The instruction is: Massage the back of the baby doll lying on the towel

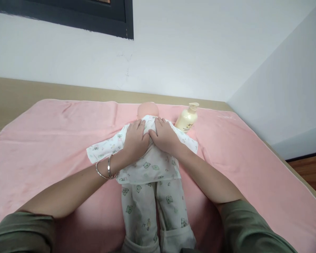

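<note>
A baby doll (148, 110) lies on a pink blanket, its head at the far end and its legs toward me. It wears a white patterned top (150, 167) and matching trousers (170, 202). My left hand (135, 139) rests flat on the upper left of the top, fingers pointing away from me. On the upper right of the top lies my right hand (164, 136), fingers stretched out. The two thumbs nearly meet over the middle. Both palms are hidden against the cloth. Just beyond the doll's right-hand sleeve is a cream pump bottle (187, 117), leaning slightly.
The pink blanket (42, 154) covers most of a pale wooden surface (13, 95). Behind it stands a white wall (173, 52) with a dark window frame (107, 24) at upper left. Another wall (292, 88) closes the right side, above a brown wooden area (310, 172).
</note>
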`<state>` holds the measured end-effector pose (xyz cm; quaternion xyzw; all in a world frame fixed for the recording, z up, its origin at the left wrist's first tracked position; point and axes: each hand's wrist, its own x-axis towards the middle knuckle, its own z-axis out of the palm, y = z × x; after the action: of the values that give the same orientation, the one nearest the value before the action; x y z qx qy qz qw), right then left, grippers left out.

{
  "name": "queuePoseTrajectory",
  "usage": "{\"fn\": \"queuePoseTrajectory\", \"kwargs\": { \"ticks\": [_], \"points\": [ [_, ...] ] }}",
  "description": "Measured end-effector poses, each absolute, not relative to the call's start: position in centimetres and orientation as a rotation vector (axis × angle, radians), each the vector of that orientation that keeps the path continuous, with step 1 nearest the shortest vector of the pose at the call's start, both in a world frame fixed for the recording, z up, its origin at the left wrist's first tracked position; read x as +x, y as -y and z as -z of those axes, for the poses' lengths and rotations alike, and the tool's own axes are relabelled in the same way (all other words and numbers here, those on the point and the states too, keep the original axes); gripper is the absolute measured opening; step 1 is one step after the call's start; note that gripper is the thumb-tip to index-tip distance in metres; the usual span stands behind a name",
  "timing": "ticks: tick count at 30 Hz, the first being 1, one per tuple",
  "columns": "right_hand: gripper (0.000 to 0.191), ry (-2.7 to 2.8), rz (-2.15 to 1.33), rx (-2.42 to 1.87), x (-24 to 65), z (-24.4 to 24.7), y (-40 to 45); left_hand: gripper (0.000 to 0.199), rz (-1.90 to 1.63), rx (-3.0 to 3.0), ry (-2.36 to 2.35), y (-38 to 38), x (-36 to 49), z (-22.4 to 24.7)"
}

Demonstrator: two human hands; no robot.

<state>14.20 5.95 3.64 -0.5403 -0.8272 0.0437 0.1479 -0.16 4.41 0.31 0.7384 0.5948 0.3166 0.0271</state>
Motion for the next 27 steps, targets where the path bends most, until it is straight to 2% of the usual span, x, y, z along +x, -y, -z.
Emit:
{"fn": "queuePoseTrajectory", "kwargs": {
  "ticks": [6, 12, 16, 23, 27],
  "points": [
    [0.055, 2.445, 0.219, -1.371, 13.4, -2.8, -2.4, 0.033, -0.882, 2.231, -1.839, -6.0, -1.2, -1.1],
    [0.046, 2.408, -0.039, -1.372, 14.5, -3.0, -5.8, 0.029, -0.849, 2.428, -1.83, -4.3, -0.3, -1.8],
    [0.053, 2.408, -0.118, -1.432, 15.1, -3.3, -8.1, 0.028, -0.895, 2.421, -1.788, -3.7, 0.0, -1.9],
    [0.052, 2.516, 0.125, -1.34, 14.4, -3.2, -4.7, 0.016, -0.777, 2.312, -1.836, -5.0, -0.8, -2.4],
    [0.049, 2.49, 0.167, -1.344, 14.2, -3.2, -3.9, 0.02, -0.717, 2.312, -1.895, -5.5, -1.1, -2.2]
  ]
}}
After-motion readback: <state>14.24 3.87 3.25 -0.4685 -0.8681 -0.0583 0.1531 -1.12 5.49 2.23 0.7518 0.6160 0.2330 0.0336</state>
